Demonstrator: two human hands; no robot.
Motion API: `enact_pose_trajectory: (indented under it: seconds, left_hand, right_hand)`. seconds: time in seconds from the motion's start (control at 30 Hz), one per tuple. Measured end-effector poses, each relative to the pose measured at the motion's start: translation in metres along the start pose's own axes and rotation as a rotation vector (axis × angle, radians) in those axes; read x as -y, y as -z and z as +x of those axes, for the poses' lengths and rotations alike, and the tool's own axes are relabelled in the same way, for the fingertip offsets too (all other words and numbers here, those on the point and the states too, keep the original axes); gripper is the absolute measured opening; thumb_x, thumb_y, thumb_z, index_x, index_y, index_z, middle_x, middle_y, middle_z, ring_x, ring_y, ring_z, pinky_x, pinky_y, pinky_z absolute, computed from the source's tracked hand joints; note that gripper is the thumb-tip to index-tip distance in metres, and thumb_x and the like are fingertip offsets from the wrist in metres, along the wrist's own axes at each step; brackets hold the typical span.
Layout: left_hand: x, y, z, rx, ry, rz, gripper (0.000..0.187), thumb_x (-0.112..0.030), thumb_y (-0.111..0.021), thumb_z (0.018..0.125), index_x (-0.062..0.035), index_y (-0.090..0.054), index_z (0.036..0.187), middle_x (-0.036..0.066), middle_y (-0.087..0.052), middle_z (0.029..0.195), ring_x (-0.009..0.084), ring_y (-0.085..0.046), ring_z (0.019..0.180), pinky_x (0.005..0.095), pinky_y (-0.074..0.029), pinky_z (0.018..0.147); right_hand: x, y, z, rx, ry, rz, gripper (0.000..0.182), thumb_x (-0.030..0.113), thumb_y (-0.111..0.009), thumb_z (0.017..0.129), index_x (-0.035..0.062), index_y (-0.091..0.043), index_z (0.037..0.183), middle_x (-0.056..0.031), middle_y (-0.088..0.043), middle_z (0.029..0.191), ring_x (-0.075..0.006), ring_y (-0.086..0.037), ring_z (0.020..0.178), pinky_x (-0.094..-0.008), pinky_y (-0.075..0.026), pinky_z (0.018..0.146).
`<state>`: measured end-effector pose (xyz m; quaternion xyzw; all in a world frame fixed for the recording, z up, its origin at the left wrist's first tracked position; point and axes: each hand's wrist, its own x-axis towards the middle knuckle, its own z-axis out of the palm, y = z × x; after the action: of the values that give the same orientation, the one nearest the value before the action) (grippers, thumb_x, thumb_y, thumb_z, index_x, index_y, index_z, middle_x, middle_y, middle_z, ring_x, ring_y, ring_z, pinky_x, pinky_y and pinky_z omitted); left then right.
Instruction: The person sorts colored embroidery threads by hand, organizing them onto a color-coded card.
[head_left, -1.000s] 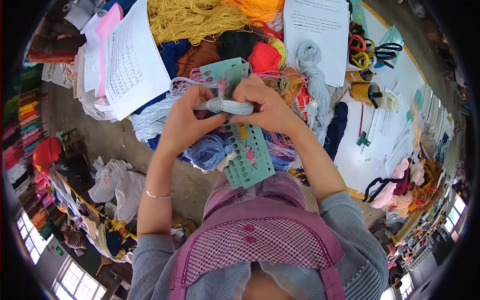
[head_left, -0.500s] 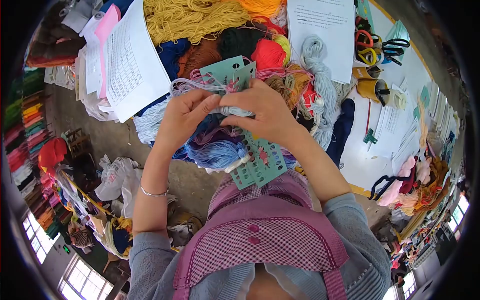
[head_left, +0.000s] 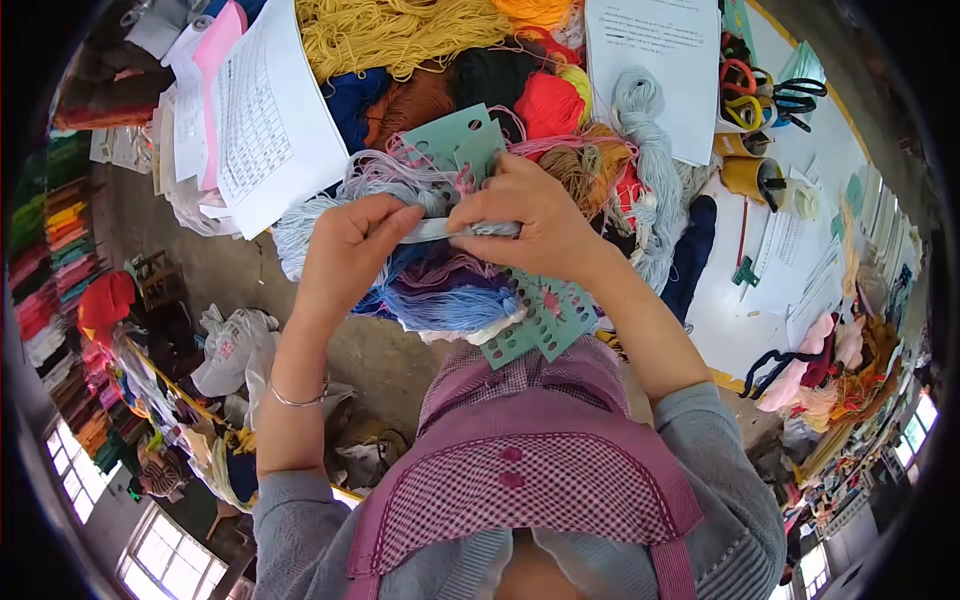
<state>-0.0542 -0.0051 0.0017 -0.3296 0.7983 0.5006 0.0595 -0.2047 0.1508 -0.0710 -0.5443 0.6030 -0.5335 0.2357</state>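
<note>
The left hand and right hand are closed, fingers and thumbs pinching 1 pale grey-blue yarn strand bundle that runs between them. At 12 o'clock from the hands, close by, a green punched card lies on the yarn heap; at 4 o'clock, green cards with a pink flower reach toward the apron. Blue-and-white yarn sits at 6 o'clock. Farther out are a red yarn ball at 1 o'clock, a pale skein at 2, dark blue yarn at 3, and a printed chart at 10. On the white bench, black-handled scissors stand at 2 o'clock and a green clip lies at 3. White plastic bags sit on the floor at 8 o'clock.
</note>
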Motion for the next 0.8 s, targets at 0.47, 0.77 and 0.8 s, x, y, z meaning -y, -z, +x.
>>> enact_pose_trajectory:
  seconds: [0.47, 0.77, 0.8]
  left_hand:
    - [-0.027, 0.0, -0.031, -0.184, -0.261, 0.421, 0.014, -0.013, -0.058, 0.092, -0.0003, -0.063, 0.095, 0.008, -0.06, 0.069, 0.0147, -0.058, 0.056, 0.0293, -0.044, 0.049]
    - [-0.032, -0.024, -0.01, -0.003, -0.144, -0.121, 0.019, -0.013, -0.062, 0.091, 0.0041, -0.063, 0.1, 0.007, -0.063, 0.079, 0.0075, -0.055, 0.07, 0.0237, -0.045, 0.062]
    - [-0.035, -0.023, -0.011, 0.015, -0.125, -0.156, 0.019, -0.012, -0.062, 0.091, 0.0041, -0.063, 0.101, 0.006, -0.063, 0.079, 0.0067, -0.053, 0.069, 0.0233, -0.045, 0.061]
  right_hand:
    - [0.015, 0.003, 0.002, -0.118, 0.021, -0.19, 0.026, 0.007, -0.07, 0.061, 0.0133, -0.061, 0.084, 0.001, -0.061, 0.079, -0.0229, -0.049, 0.077, -0.0323, -0.043, 0.071]
    - [0.048, 0.032, -0.012, -0.061, -0.165, 0.044, 0.033, 0.005, -0.07, 0.075, 0.0058, -0.065, 0.107, -0.0073, -0.063, 0.097, -0.0239, -0.058, 0.094, -0.0335, -0.048, 0.083]
    - [0.044, 0.027, -0.018, -0.155, -0.283, 0.428, 0.034, 0.001, -0.067, 0.078, 0.0021, -0.063, 0.112, -0.0087, -0.064, 0.102, -0.0221, -0.059, 0.096, -0.032, -0.05, 0.082]
